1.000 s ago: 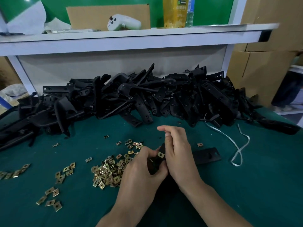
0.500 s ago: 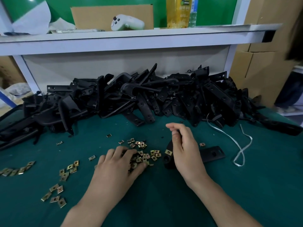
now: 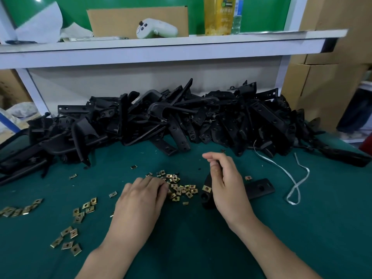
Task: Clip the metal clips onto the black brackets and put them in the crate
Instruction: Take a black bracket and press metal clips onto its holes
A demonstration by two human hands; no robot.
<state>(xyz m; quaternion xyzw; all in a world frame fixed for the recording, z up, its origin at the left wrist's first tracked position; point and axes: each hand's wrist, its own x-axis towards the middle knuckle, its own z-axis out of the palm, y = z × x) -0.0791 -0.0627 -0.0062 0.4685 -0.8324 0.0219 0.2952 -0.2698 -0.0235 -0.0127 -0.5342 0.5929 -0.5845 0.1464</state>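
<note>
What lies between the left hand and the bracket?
Head view: a heap of clips on the mat between the left hand and the bracket the right hand holds.

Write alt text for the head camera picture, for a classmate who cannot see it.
A person's right hand grips a black bracket with one metal clip on it, while the left hand rests on a scatter of loose clips on a green table. A big heap of black brackets lies behind.

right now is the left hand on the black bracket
No, the left hand lies on the loose clips; only the right hand grips the bracket.
</note>
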